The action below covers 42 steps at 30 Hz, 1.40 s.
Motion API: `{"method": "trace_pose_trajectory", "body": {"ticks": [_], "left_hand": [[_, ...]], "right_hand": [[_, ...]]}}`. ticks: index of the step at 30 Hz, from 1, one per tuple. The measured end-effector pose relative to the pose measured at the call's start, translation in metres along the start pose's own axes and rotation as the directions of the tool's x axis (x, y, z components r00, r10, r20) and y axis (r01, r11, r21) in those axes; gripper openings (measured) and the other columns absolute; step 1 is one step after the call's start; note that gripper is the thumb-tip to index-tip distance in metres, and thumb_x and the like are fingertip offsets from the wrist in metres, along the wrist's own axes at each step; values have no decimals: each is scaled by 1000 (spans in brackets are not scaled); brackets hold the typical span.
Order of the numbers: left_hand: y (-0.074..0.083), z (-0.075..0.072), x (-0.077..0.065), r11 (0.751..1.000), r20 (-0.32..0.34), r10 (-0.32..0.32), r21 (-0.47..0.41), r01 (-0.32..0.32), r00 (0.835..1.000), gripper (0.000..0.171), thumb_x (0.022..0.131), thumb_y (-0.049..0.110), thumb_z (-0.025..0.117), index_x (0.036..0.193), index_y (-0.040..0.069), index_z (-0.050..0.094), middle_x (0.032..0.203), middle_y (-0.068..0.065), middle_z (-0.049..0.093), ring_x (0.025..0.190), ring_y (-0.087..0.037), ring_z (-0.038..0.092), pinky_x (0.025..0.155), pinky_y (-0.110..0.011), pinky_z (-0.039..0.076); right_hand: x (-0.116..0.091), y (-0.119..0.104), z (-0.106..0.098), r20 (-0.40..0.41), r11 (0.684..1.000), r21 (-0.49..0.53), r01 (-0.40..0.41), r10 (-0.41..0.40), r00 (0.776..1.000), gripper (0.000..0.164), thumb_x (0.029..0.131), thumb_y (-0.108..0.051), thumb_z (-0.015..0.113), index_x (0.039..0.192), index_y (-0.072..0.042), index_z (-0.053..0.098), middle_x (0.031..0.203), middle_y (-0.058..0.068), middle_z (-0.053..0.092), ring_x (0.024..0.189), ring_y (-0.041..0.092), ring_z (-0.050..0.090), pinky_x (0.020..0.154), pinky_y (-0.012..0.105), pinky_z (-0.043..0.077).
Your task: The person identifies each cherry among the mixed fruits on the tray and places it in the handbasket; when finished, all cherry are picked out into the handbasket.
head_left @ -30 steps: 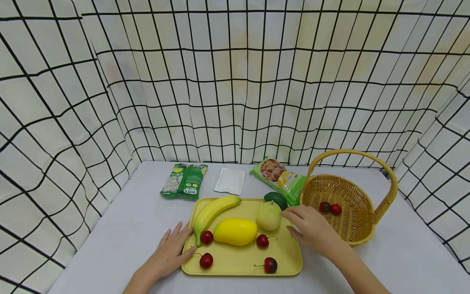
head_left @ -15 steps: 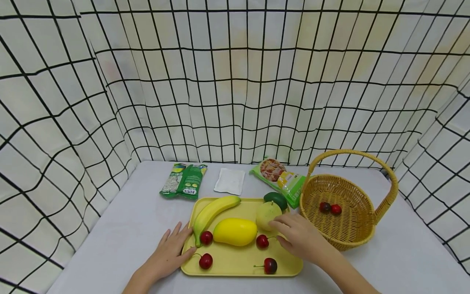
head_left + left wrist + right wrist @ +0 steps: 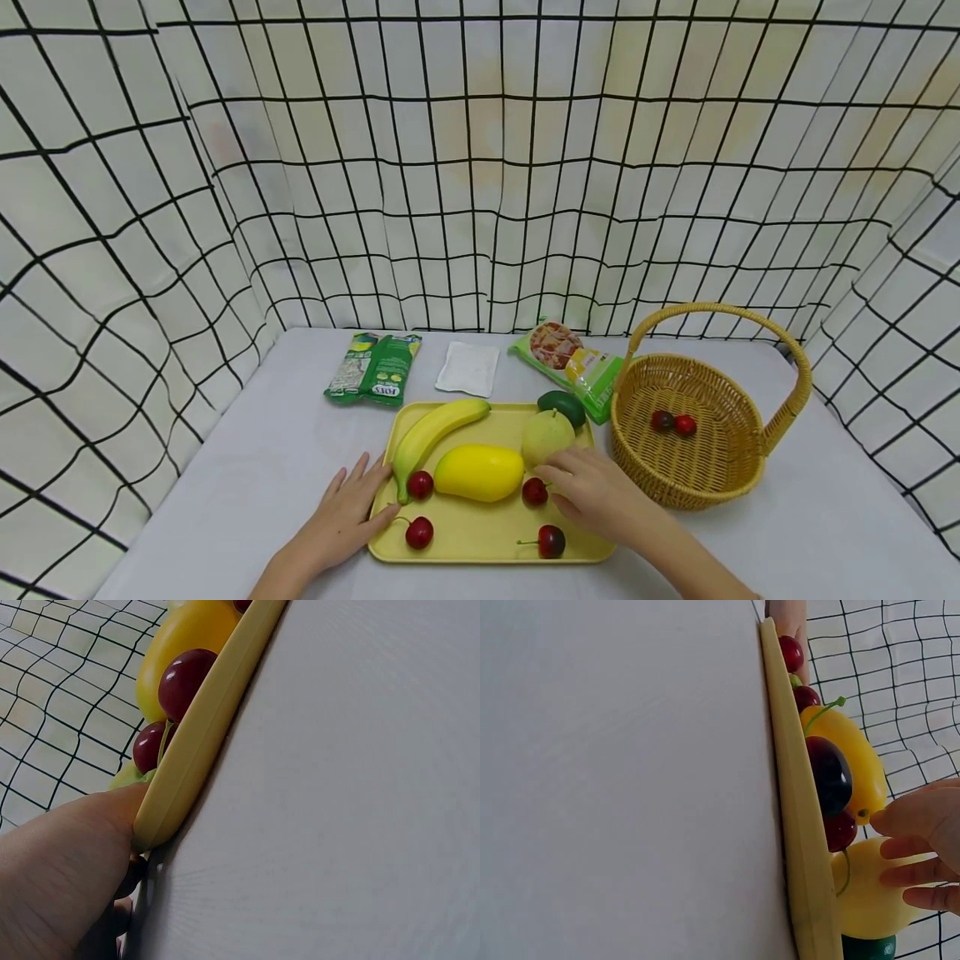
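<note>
Fingers of the right hand (image 3: 600, 496) have moved from the right side of the round, pale green pear (image 3: 547, 440) to the glossy, round, dark red cherry (image 3: 535, 492) on its near side. They are bent, standing slightly apart from the thumb, and nothing shows between them; whether a fingertip touches the cherry's stem cannot be told, as the hand covers it. The cherry lies on the shallow, rectangular yellow tray (image 3: 472, 533), just beside the right end of the smooth, oval yellow mango (image 3: 478, 472). This shift seems to make the cherry, not the pear, the thing in reach, though it has not left the tray. The left hand (image 3: 348, 515) has stayed at the tray's left rim, its fingers straight and spread, probably steadying it on the white tabletop (image 3: 247, 467). Two glossy red cherries (image 3: 685, 425) lie unmoved in the tan woven basket (image 3: 731, 462).
</note>
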<state>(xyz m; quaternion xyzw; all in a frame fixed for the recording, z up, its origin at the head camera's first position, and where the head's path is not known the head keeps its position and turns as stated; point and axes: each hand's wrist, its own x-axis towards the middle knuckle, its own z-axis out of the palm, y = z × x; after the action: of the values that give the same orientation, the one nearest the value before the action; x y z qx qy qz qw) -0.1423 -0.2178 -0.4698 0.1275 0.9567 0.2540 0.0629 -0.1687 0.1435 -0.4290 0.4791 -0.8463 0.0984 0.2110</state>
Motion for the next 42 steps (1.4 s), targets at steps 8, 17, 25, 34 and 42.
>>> {"method": "trace_pose_trajectory", "body": {"ticks": [8,17,25,34,42], "left_hand": [[1,0,0,1000,-5,2,-4,-2,1000,71,89,53,47,138,2,38,145,-15,30,137,-36,11,107,-56,2],[2,0,-1,1000,-7,0,-5,0,1000,71,89,52,48,138,2,38,145,-15,30,137,-36,11,107,-55,3],[2,0,-1,1000,-1,-11,-6,11,1000,71,89,52,48,139,2,37,146,-15,29,137,-36,12,107,-55,3],[2,1,1,1000,-2,-9,-8,9,1000,71,89,53,47,139,3,37,146,-14,29,137,-36,11,107,-54,3],[1,0,0,1000,0,-14,-11,14,1000,72,89,53,47,139,3,37,146,-15,29,137,-37,11,107,-55,3]], "right_hand": [[2,-5,8,70,1000,10,13,-13,997,36,74,-14,73,109,-13,64,97,-1,60,86,14,57,78,29,50],[1,-9,15,128,1000,-2,4,-4,992,34,77,-19,73,108,-14,62,94,-2,59,84,12,54,76,27,49],[1,-12,15,151,1000,0,-22,22,988,32,76,-19,74,106,-15,63,90,-4,58,82,12,53,74,27,48],[0,-10,14,178,999,2,-43,42,983,32,78,-22,73,107,-16,63,91,-4,58,83,11,53,73,27,47],[-1,-8,14,153,999,31,-23,18,988,32,79,-22,72,108,-17,63,92,-6,58,82,10,52,74,26,46]]}}
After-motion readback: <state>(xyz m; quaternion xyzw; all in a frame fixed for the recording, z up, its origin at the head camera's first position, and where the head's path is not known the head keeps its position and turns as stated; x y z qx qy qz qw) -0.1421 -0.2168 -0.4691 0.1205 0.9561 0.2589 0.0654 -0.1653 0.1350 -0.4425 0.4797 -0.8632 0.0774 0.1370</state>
